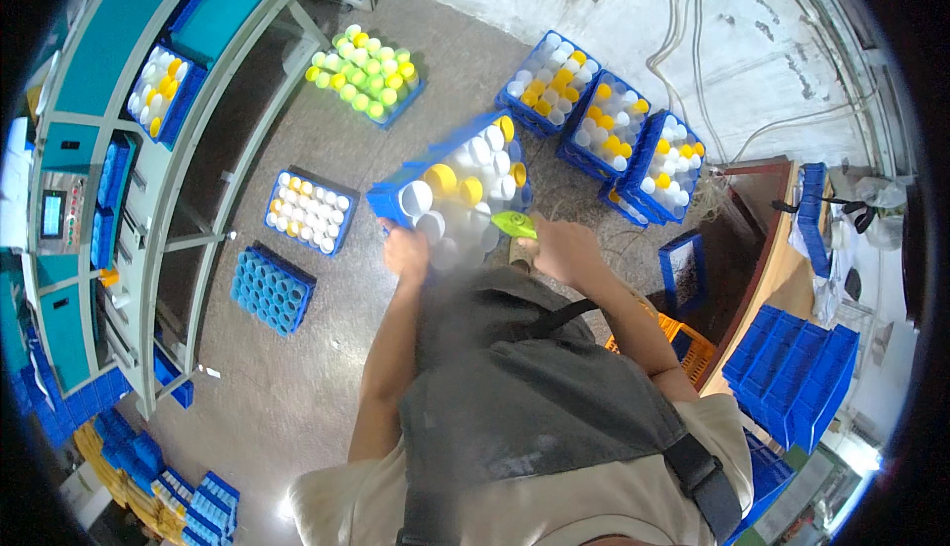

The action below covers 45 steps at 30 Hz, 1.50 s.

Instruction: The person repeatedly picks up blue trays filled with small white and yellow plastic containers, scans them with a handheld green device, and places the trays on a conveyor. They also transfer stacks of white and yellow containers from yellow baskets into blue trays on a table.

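A long, curved machine bench with teal panels and a pale metal frame (79, 81) lines the left side of a workshop, where a person in a dark grey apron (524, 378) works on the open floor. Three blue plastic crates of white and yellow cylinders (579, 157) stand side by side near the white wall. A similar deep blue plastic crate (384, 199), slightly blurred, sits directly before the apron. Left of it lies a blue tray packed with lime-green cups (404, 107). The left hand (404, 249) is closed on the deep blue crate's near left corner; the right hand (564, 249) curls around a bright green, flat object (514, 223), held over the white and yellow cylinders (442, 178) in the crate.
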### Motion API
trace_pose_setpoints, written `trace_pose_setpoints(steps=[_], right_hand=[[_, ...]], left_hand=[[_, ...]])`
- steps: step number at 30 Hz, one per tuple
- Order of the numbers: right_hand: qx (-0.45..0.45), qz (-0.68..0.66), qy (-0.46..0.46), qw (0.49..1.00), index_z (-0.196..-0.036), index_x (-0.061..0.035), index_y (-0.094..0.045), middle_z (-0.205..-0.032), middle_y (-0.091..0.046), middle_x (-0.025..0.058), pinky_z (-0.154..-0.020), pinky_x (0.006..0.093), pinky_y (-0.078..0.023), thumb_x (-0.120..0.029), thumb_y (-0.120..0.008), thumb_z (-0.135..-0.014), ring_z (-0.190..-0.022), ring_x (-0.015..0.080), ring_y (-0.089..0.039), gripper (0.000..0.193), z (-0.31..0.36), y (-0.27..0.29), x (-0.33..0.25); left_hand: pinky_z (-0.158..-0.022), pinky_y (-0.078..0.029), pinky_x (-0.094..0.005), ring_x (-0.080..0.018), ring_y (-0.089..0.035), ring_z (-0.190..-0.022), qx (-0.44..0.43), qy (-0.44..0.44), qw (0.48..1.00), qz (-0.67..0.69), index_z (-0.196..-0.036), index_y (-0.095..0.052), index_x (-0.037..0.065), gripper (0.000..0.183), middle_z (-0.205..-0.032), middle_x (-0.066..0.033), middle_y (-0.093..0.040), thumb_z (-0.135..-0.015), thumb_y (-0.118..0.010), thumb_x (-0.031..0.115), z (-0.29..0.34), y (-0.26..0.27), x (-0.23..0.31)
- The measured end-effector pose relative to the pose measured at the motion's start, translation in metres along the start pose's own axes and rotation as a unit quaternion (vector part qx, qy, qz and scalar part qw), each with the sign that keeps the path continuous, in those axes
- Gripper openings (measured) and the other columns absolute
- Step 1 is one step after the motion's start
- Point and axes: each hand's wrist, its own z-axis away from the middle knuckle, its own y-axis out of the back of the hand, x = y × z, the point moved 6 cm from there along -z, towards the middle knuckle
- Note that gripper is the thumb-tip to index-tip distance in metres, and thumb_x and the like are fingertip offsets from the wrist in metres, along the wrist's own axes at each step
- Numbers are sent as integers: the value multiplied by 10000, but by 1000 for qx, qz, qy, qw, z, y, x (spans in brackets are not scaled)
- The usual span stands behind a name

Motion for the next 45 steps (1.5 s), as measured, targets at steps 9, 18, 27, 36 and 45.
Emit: trace_pose_setpoints(steps=[9, 18, 27, 36, 45], right_hand=[[-5, -5, 18, 1000, -1147, 3, -564, -773, -683, 204, -663, 486, -520, -363, -528, -966, -741, 374, -681, 410, 56, -38, 77], [-12, -13, 78, 997, -1170, 26, -573, -777, -684, 222, -673, 477, -528, -364, -535, -960, -750, 382, -686, 444, 89, -59, 142], [54, -28, -38, 997, -1149, 20, -596, -842, -700, 228, -717, 463, -544, -306, -555, -947, -825, 371, -702, 386, 53, -22, 201], [187, -28, -60, 980, -1028, 2, -634, -842, -705, 219, -710, 479, -543, -304, -583, -920, -819, 382, -698, 328, 6, 26, 244], [99, 25, -99, 990, -1144, -16, -613, -918, -709, 193, -736, 471, -550, -377, -575, -930, -876, 360, -694, 422, 0, 19, 268]], left_hand=[[-831, -545, -503, -450, -677, -933, 56, 24, 998, 7, -1330, -465, -105, 643, -966, -296, -685, -785, -590, 213, 66, -34, 5], [-887, -526, -504, -457, -667, -971, 119, 75, 990, 31, -1240, -543, -63, 518, -1036, -294, -676, -791, -575, 194, 105, -50, 17], [-846, -516, -485, -449, -678, -907, 143, 51, 980, 128, -1009, -691, -81, 416, -930, -292, -695, -759, -655, 250, 127, -43, -3], [-757, -514, -407, -277, -702, -789, 119, 17, 948, 296, -925, -701, -94, 324, -876, -209, -728, -775, -744, 190, 124, -54, -35], [-733, -499, -354, -167, -627, -767, 75, -6, 942, 327, -934, -700, -70, 275, -870, -99, -707, -791, -739, 161, 107, -58, -47]])
